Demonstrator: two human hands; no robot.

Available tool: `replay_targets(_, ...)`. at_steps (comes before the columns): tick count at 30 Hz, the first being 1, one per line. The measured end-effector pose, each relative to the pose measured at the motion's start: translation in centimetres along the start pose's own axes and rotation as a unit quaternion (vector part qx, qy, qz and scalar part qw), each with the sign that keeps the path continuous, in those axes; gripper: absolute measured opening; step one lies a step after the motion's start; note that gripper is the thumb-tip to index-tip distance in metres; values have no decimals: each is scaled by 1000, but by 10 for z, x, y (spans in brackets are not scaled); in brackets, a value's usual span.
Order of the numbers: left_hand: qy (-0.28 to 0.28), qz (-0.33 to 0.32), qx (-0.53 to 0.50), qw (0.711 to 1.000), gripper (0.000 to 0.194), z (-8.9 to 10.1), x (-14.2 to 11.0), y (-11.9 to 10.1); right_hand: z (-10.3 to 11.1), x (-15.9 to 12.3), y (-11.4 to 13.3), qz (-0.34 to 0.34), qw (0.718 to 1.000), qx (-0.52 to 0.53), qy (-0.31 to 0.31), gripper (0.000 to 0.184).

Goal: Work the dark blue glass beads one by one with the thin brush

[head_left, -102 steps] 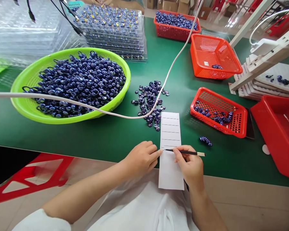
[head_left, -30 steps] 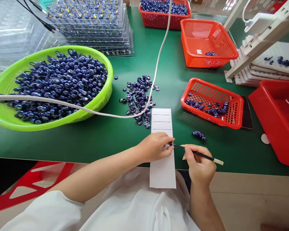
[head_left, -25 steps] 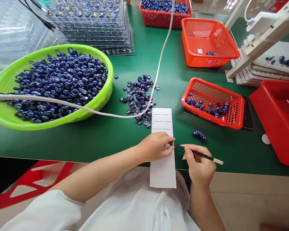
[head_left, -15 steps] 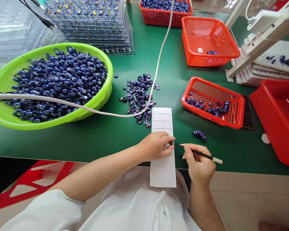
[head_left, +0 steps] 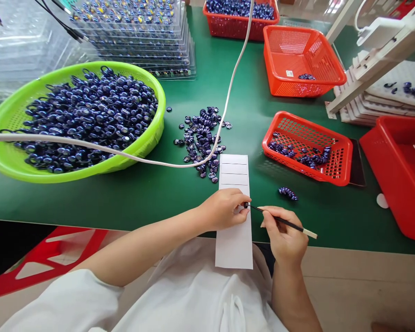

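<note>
Between the thumb and fingers of my left hand (head_left: 225, 208) is a small dark shiny piece (head_left: 246, 205), held over a white paper strip (head_left: 234, 249) with ruled lines. My right hand (head_left: 286, 233) grips a thin black paintbrush (head_left: 288, 222) with a pale handle end, and its fine tip meets the small piece. The strip hangs over the table's front edge. Beyond my left hand lies a loose heap of dark blue glossy pieces (head_left: 203, 133). A short row of similar pieces (head_left: 288, 193) rests to the right of the strip.
A green basin (head_left: 159, 124) heaped with dark looped pieces stands left. Red baskets (head_left: 346, 161) are at right and back. Clear trays (head_left: 190, 60) are stacked behind the basin. A white cable (head_left: 180, 165) crosses the table. A metal post (head_left: 370, 76) stands at the right.
The brush has shifted very slightly left and down at its handle end. My left hand keeps its hold on the small piece. The whole view has moved a little.
</note>
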State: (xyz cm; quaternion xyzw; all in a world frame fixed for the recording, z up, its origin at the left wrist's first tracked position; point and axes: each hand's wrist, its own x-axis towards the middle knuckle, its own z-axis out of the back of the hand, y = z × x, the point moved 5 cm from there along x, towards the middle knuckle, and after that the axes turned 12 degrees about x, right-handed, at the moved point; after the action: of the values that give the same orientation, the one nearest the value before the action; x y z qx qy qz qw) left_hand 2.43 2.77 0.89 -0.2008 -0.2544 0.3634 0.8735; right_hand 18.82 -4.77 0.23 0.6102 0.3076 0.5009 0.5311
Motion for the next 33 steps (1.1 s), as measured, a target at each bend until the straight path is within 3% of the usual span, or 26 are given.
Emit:
replay_targets(3, -5, 16, -10, 1000, 20, 1, 0, 2, -3, 0, 0, 20, 996, 48, 70, 16)
replay_targets(6, -8, 34, -22, 999, 19, 2, 1, 5, -5, 0, 3, 42, 993, 70, 90, 21)
replay_targets(16, -15, 33, -33, 999, 22, 2, 0, 5, -2, -2, 5, 34, 998, 61, 7, 14)
replay_targets(33, -19, 31, -31, 999, 20, 2, 0, 5, -2, -3, 2, -14, 1000, 17, -17, 10)
